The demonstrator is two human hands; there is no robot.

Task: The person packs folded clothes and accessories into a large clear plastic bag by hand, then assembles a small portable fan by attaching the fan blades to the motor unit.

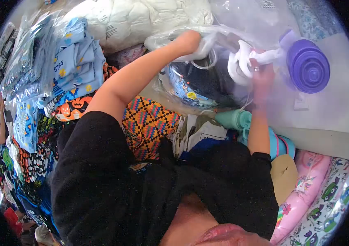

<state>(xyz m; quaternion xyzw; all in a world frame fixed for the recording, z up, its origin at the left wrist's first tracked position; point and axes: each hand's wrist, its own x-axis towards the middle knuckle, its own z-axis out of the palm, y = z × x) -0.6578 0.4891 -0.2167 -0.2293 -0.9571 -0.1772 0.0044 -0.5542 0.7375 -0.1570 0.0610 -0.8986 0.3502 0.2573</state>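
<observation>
My left hand [188, 42] is closed in a fist on the gathered edge of a clear plastic bag [213, 30]. Dark and light-blue printed fabric [191, 88] shows inside the bag. My right hand [263, 78], blurred and seen through a purplish haze, has its fingers around a white, curled, looped object [240, 61] whose kind I cannot make out. Just right of that hand is a purple rolled mat [312, 69], its coiled end facing me. Whether the white object is joined to the purple roll I cannot tell.
Folded light-blue garments [69, 65] in clear plastic are piled at left. A white padded bundle [129, 20] lies at the back. Orange patterned cloth [147, 125], a teal roll [234, 119] and a pink unicorn-print item [305, 184] are close to my body. A wall outlet [301, 103] is at right.
</observation>
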